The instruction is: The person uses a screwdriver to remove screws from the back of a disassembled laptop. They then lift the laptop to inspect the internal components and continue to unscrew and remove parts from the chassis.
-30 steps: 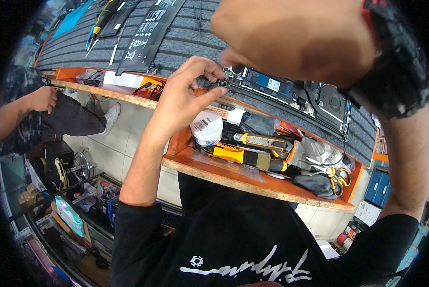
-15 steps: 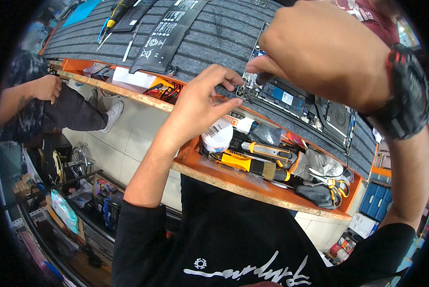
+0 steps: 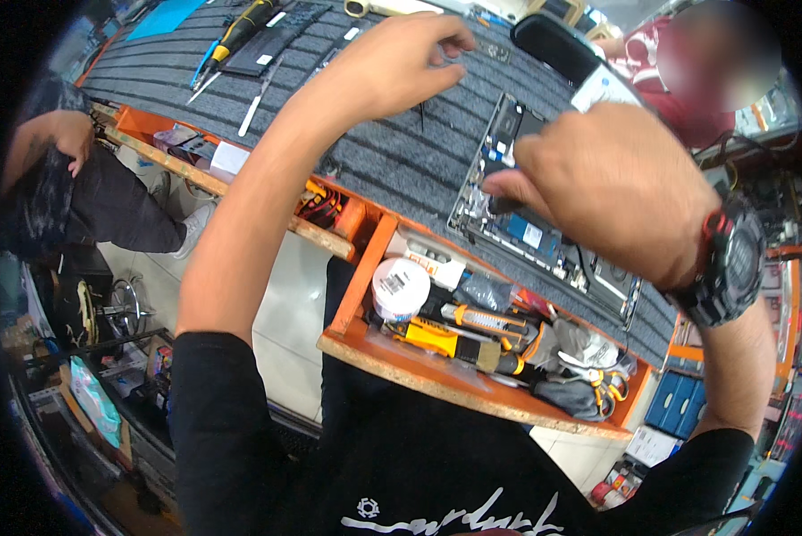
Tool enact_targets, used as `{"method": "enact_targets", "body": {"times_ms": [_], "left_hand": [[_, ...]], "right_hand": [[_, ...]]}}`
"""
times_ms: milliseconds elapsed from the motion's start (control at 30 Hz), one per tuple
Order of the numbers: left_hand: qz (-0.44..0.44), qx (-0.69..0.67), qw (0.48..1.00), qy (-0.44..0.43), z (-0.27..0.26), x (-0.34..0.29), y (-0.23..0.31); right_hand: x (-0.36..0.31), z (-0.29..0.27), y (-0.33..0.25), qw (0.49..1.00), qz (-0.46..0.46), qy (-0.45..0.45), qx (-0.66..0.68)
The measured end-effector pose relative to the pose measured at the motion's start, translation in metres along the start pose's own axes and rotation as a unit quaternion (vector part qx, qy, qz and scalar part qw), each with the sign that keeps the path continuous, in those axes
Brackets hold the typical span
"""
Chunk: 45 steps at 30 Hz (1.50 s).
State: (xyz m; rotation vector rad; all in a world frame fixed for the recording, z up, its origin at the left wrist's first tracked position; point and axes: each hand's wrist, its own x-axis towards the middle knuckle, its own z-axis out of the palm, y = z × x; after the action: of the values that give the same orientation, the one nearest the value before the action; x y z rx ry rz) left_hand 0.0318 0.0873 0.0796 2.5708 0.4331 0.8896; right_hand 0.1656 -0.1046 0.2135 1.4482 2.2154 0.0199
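An opened laptop base (image 3: 611,279) lies on the grey ribbed mat (image 3: 383,170), its fan and blue circuit board (image 3: 530,234) exposed. My right hand (image 3: 597,183), below a black wristwatch, is closed over the laptop's upper part. A dark bit shows under its thumb, but what the fingers grip is hidden. Farther left, my left hand (image 3: 405,67) reaches across the mat, thumb and forefinger apart with nothing visible between them. The tip of a thin dark tool (image 3: 422,116) shows just below it. My left forearm covers most of a flat black battery.
An open orange drawer (image 3: 436,382) at the near edge holds a white tub (image 3: 401,288), a brush (image 3: 432,339), a cutter (image 3: 490,320) and pliers (image 3: 608,389). A yellow-black screwdriver (image 3: 240,31) lies far left. One person (image 3: 70,138) sits left; another (image 3: 700,116) is across the bench.
My left hand has left the laptop's corner and moved up and left over the mat. My right hand stays closed over the laptop. The whole view has shifted.
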Motion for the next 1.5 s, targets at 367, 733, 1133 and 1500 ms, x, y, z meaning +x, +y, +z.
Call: {"method": "enact_targets", "body": {"times_ms": [367,733,1133,1500], "left_hand": [[-0.053,0.178,0.979,-0.079,0.083,0.139,-0.093],[-0.02,0.202,0.967,-0.154,0.085,0.139,-0.104],[-0.005,0.212,0.975,-0.058,0.117,0.152,-0.126],[-0.016,0.243,0.969,-0.031,0.098,0.141,-0.106]], "right_hand": [[-0.009,0.002,-0.002,0.993,-0.022,0.089,0.079],[-0.006,0.002,0.003,0.998,-0.023,0.034,0.052],[-0.002,0.012,0.017,0.98,-0.121,0.118,0.101],[-0.023,0.006,0.024,0.958,-0.118,0.234,0.116]]}}
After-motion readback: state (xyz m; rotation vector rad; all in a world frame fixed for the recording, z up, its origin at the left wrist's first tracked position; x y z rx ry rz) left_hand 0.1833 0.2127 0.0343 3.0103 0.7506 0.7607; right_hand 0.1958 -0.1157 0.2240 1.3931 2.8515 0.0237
